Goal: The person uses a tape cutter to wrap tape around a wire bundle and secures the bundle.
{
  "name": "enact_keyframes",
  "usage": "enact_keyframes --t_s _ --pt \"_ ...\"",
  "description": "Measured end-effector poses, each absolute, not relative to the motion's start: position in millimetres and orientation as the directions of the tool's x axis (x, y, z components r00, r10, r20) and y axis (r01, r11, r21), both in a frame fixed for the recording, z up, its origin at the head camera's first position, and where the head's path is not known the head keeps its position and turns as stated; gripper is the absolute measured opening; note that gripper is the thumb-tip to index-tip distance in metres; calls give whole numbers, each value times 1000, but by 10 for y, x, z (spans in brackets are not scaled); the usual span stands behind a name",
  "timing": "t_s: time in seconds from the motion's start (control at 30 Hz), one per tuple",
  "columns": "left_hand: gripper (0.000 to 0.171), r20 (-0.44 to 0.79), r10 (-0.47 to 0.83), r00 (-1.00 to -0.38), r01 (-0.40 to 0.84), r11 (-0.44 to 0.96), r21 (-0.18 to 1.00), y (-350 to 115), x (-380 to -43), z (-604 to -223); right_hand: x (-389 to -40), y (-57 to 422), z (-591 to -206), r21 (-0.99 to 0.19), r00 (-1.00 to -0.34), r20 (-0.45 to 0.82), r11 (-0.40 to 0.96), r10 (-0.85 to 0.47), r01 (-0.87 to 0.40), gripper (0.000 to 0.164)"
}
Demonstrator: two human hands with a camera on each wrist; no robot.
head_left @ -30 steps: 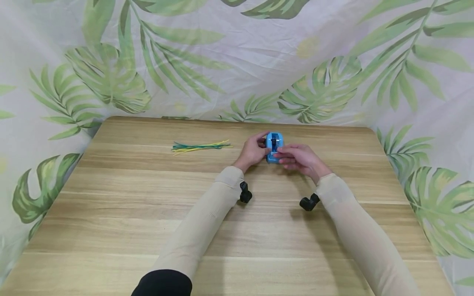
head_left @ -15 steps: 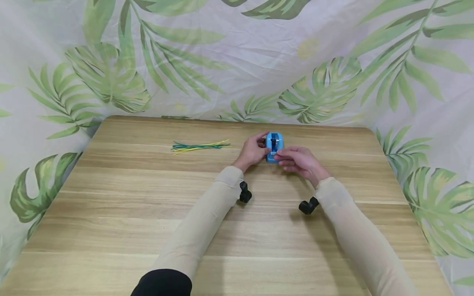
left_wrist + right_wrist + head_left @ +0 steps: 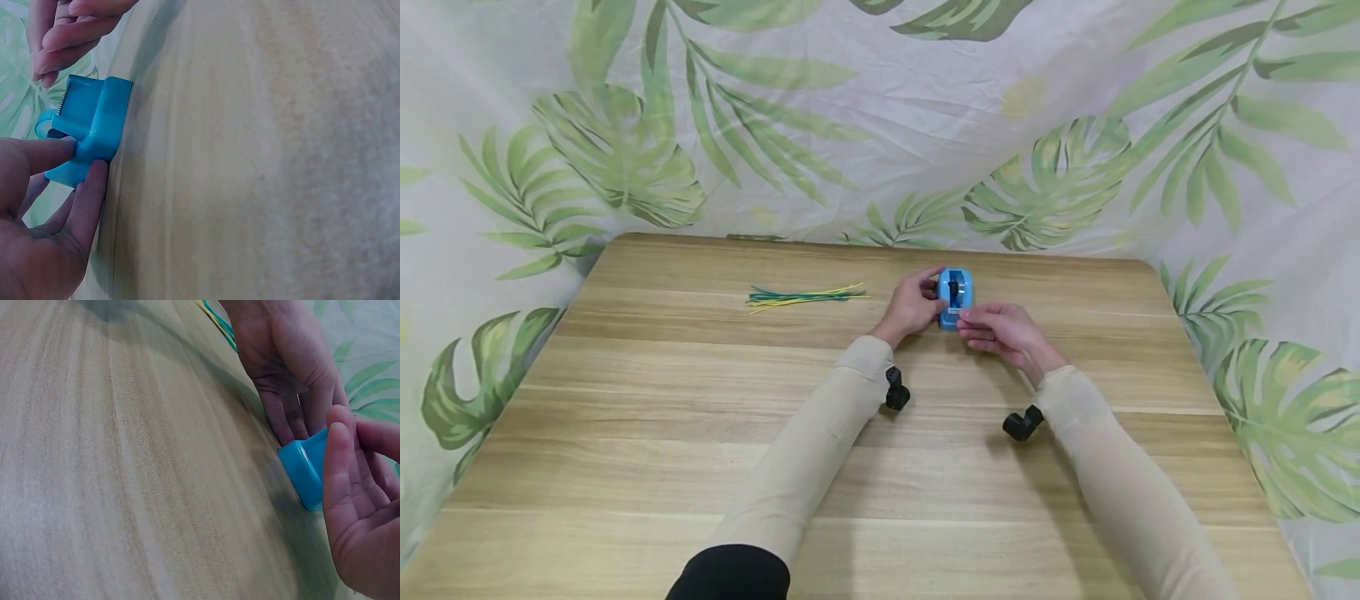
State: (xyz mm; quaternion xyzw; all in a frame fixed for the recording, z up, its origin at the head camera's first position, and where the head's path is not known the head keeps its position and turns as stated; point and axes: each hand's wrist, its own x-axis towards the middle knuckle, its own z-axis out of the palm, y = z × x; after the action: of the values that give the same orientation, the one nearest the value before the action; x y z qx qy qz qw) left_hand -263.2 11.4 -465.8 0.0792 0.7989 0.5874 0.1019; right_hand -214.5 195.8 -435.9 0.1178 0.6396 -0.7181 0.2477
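A blue tape dispenser [image 3: 956, 287] stands near the table's far edge, its toothed cutter [image 3: 63, 100] showing in the left wrist view. My left hand [image 3: 913, 308] grips its left side, with the thumb on top and fingers along the side. Just in front of the dispenser, my right hand [image 3: 1006, 332] has thumb and index finger pinched together near the cutter end. In the left wrist view its fingers [image 3: 78, 34] sit beyond the teeth. The clear tape end at the pinch is too faint to make out well.
A loose bundle of green and yellow thin ties [image 3: 805, 297] lies left of my left hand. The wooden table [image 3: 700, 433] ends at a leaf-patterned cloth [image 3: 925, 108] behind the dispenser. A small black camera mount [image 3: 1022, 423] hangs at my right wrist.
My right hand has drawn slightly toward me, away from the dispenser, thumb and index finger still pinched. The left hand and the tape dispenser have stayed in place.
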Motion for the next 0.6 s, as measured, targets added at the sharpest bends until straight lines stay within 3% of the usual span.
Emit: enact_keyframes --t_s 0.33,0.6 --pt "62 -69 238 -969 11 322 947 118 -2626 -4662 -2107 1949 -4340 -853 -847 -486 -93 -213 513 32" --pt "62 -65 234 -970 16 327 945 121 -2619 -4652 -2077 1968 -4346 -838 -841 -493 -139 -223 528 25"
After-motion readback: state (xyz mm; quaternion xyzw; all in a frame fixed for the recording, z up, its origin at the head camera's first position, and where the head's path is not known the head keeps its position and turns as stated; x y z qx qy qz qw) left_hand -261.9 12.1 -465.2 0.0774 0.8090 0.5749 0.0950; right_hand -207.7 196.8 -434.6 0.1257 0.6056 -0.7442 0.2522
